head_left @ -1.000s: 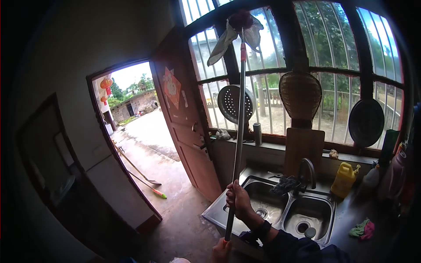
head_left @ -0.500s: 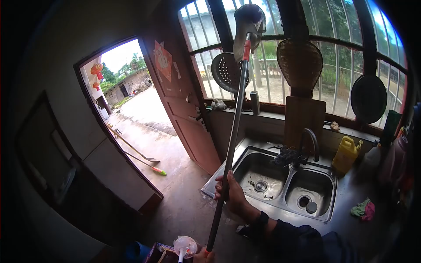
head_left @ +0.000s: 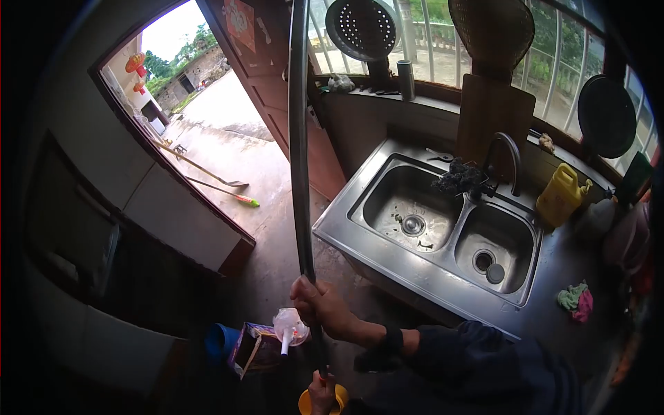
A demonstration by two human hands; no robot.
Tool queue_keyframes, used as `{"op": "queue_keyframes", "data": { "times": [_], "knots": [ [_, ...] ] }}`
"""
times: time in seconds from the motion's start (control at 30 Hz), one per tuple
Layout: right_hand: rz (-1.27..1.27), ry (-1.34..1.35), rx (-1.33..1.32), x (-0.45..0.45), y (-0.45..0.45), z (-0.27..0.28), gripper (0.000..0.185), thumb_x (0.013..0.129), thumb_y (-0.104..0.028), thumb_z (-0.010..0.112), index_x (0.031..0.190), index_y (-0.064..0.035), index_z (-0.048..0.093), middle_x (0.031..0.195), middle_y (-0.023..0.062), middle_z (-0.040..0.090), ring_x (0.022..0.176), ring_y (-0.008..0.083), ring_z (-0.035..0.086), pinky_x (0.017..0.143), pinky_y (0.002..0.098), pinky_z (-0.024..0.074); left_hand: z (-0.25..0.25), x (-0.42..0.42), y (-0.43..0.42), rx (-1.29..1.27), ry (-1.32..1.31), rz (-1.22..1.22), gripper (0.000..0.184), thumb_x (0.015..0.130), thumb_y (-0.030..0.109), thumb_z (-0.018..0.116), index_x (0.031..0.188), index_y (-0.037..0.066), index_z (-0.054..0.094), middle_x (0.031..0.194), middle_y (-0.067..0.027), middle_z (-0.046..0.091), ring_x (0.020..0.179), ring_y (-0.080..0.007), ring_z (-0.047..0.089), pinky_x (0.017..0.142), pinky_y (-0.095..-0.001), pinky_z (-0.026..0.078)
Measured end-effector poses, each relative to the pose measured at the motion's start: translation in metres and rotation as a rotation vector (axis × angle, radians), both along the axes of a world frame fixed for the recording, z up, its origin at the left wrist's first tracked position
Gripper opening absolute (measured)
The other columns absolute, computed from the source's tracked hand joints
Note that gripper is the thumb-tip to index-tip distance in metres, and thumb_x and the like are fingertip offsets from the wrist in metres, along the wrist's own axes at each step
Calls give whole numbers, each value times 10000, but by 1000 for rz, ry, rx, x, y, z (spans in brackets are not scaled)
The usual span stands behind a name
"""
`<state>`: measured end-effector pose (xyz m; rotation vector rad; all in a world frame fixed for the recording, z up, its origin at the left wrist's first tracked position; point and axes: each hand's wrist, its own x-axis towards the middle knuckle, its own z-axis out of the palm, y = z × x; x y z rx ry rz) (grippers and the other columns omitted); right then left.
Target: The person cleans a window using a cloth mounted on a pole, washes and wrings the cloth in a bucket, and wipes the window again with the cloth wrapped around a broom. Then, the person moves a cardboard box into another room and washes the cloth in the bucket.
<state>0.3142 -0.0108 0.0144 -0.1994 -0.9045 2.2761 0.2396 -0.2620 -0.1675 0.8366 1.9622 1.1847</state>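
A long dark metal pole [head_left: 300, 152] stands nearly upright in front of me, its top end out of view. Partway down the pole, the fingers of my right hand [head_left: 321, 304] are wrapped round it; a dark sleeve and a wristband show behind. Lower, at the bottom of the view, my left hand [head_left: 321, 393] grips the pole near its lower end. A yellow container [head_left: 304, 401] is partly hidden behind the left hand. Left of the pole lie a plastic cup-like item with a white stick [head_left: 287, 332] and an open box [head_left: 250, 353].
At right is a steel double-bowl sink [head_left: 387, 245] with a faucet [head_left: 513, 145] and black scrubber [head_left: 458, 178]. A yellow jug [head_left: 561, 194] and cloths [head_left: 575, 301] are on the counter. A door [head_left: 273, 97] stands open at left; a broom [head_left: 221, 190] lies beyond. A blue bucket [head_left: 221, 342] is on the floor.
The pole has swung left and more upright, and its grey cloth-like head has left the view. Both hands have moved with it, still gripping. My view has tilted down.
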Motion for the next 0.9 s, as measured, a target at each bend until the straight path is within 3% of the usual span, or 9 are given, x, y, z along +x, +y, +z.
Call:
{"op": "queue_keyframes", "data": {
  "times": [0.13,0.2,0.27,0.4,0.43,0.53,0.7,0.77,0.9],
  "knots": [
    [260,-154,143,-9,-47,-4,373,956,-423,508,938,-53,548,772,-18,535,715,43,494,622,215,400,-32,2,-52,-18,-242,151,269,912,223,632,1057,2,578,806,-9,599,745,-56,544,680,-218,452],
    [323,-86,406,-27,-68,-18,400,943,-426,529,1031,-37,551,881,15,567,804,74,519,708,231,418,-37,-1,-84,-99,-61,123,200,891,182,654,949,-7,622,772,-5,606,709,-67,544,656,-230,457],
    [164,25,374,-42,-100,-17,445,925,-440,554,1081,-24,535,903,29,555,824,91,521,738,240,417,-57,3,-131,-239,-90,230,164,875,160,661,893,-1,635,726,-6,605,681,-73,545,624,-240,456],
    [458,58,223,-62,-110,7,516,934,-413,546,1249,-21,427,908,24,498,788,88,513,740,248,437,-45,27,-191,-472,-171,311,153,821,139,696,850,-9,669,744,-40,649,724,-94,596,689,-278,488],
    [455,42,249,-74,-117,-2,546,933,-425,544,1274,-26,394,889,27,490,761,90,515,719,243,440,-32,39,-193,-525,-215,355,231,819,230,698,896,13,676,756,-55,657,714,-119,601,696,-281,485],
    [374,-50,132,-95,-145,-19,566,907,-499,555,1171,-15,429,860,34,517,757,107,531,692,273,451,-33,58,-232,-568,-230,345,243,851,243,663,915,9,669,768,-71,655,726,-136,594,694,-301,485],
    [739,-146,-33,-124,-194,-75,398,940,-375,565,1103,-15,520,929,43,594,864,110,594,799,257,476,-34,86,-302,-637,-339,500,242,850,246,663,912,12,667,766,-69,653,726,-136,593,694,-302,484],
    [593,-90,-24,-144,-193,-74,378,949,-394,541,1067,-35,543,955,57,611,869,116,604,790,274,483,-32,103,-333,-652,-376,591,242,850,248,664,911,13,666,764,-68,652,726,-136,593,694,-302,484],
    [616,-322,-289,-177,-201,-88,346,947,-407,540,1032,-72,532,804,-5,550,753,113,574,726,261,488,-27,129,-376,-667,-442,735,242,850,250,664,908,15,665,762,-67,651,725,-136,593,695,-302,484]
  ]
}}
